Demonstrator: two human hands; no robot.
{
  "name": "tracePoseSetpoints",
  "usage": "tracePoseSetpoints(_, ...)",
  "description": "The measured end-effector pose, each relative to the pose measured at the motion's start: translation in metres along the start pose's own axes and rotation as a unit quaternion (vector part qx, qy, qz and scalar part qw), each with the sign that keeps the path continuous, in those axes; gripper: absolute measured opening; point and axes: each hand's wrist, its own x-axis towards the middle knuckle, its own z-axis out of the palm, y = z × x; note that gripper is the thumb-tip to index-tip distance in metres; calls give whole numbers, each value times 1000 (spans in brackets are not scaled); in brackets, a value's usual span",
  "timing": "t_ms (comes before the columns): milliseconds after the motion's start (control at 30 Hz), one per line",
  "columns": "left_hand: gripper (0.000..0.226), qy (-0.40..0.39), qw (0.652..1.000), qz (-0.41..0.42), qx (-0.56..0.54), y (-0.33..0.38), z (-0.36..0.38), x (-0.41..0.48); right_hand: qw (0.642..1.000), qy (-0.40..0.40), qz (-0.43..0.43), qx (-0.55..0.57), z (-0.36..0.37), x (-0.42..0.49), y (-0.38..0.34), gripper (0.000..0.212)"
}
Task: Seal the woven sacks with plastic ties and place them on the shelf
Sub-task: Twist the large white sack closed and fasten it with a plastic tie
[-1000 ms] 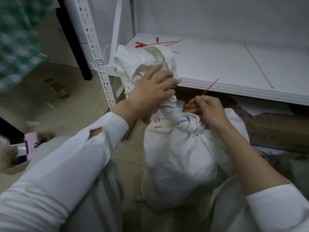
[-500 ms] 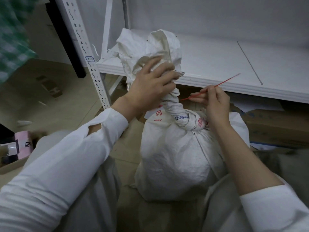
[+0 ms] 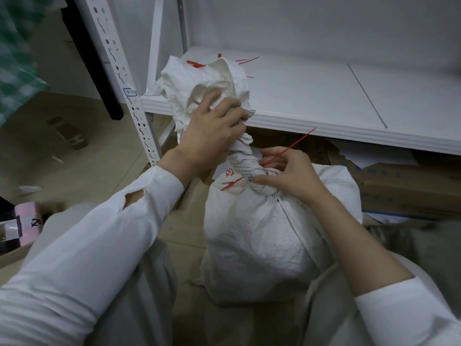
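Shelf edge (image 3: 324, 126) just beyond my left hand (image 3: 212, 136), clenched on the twisted neck of the woven sack (image 3: 257, 233) below; right hand (image 3: 291, 176) pinches the plastic tie (image 3: 291, 147), now looped behind that neck, ready to cinch.

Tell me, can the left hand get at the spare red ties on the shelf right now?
Probably not as it stands. The left hand grips the sack's twisted neck, and the bunched top stands between it and the spare ties on the shelf. It would have to let go first.
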Motion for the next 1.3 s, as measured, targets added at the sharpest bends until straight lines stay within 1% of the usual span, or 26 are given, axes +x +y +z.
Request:
tracePoseSetpoints(100, 21, 9, 1000, -4, -6, 3, 3, 0, 993, 17, -24, -116, 13, 0, -2, 79)
tracePoseSetpoints(167, 21, 9, 1000, -9, -4, 6, 5, -1, 981, 16, -39, -192, 21, 0, -3, 73)
tracePoseSetpoints(200, 20, 1, 1000, -12, 0, 7, 7, -2, 975, 24, -57, -213, 25, 0, -1, 64)
tracePoseSetpoints(267, 22, -22, 999, -27, 9, 9, 10, -3, 969, 52, -86, -225, 31, 2, 4, 47)
tracePoseSetpoints(300, 25, -38, 999, -37, 9, 11, 11, -3, 968, 63, -90, -225, 33, 4, 7, 42)
tracePoseSetpoints(400, 36, -76, 995, -55, 29, 17, 10, -1, 971, 71, -79, -216, 36, 9, 17, 36)
tracePoseSetpoints(467, 42, -77, 994, -58, 42, 23, 6, 1, 973, 72, -77, -207, 35, 9, 19, 35)
tracePoseSetpoints(533, 38, -45, 997, -46, 29, 32, 1, 1, 974, 81, -67, -202, 32, 10, 21, 35)
tracePoseSetpoints(600, 31, 14, 1000, -6, 6, 44, -3, 0, 976, 105, -49, -183, 27, 12, 22, 32)
tracePoseSetpoints(667, 31, 69, 996, 43, -33, 56, -7, -1, 976, 135, -42, -166, 23, 13, 22, 25)
tracePoseSetpoints(700, 27, 82, 993, 57, -59, 61, -8, -2, 974, 145, -40, -167, 23, 13, 22, 25)
tracePoseSetpoints(733, 19, 78, 992, 61, -82, 65, -7, -5, 973, 152, -37, -168, 23, 13, 23, 26)
tracePoseSetpoints(767, 10, 56, 992, 49, -100, 68, -4, -8, 973, 154, -32, -168, 23, 13, 24, 25)
tracePoseSetpoints(800, 3, 15, 991, 17, -129, 71, -2, -12, 973, 153, -26, -171, 23, 13, 24, 25)
tracePoseSetpoints(833, 4, -47, 982, -40, -176, 73, 0, -17, 973, 152, -22, -174, 23, 14, 24, 26)
tracePoseSetpoints(867, 9, -113, 961, -112, -225, 74, 1, -22, 973, 152, -18, -174, 23, 13, 24, 31)
tracePoseSetpoints(900, 14, -178, 931, -187, -257, 75, 4, -26, 973, 152, -18, -170, 23, 13, 23, 36)
tracePoseSetpoints(933, 20, -226, 906, -241, -267, 74, 9, -31, 975, 151, -19, -163, 23, 13, 23, 39)
tracePoseSetpoints(967, 25, -253, 891, -266, -269, 73, 16, -36, 976, 150, -20, -156, 24, 12, 23, 40)
tracePoseSetpoints(1067, 34, -296, 846, -289, -337, 75, 32, -46, 979, 146, -22, -141, 24, 11, 23, 42)
tracePoseSetpoints(1167, 52, -342, 800, -278, -408, 86, 42, -47, 982, 143, -36, -120, 23, 11, 24, 38)
tracePoseSetpoints(1233, 55, -348, 794, -263, -423, 93, 45, -43, 983, 139, -46, -107, 21, 10, 24, 40)
tracePoseSetpoints(1300, 47, -335, 804, -247, -425, 95, 49, -37, 985, 136, -53, -98, 21, 10, 27, 41)
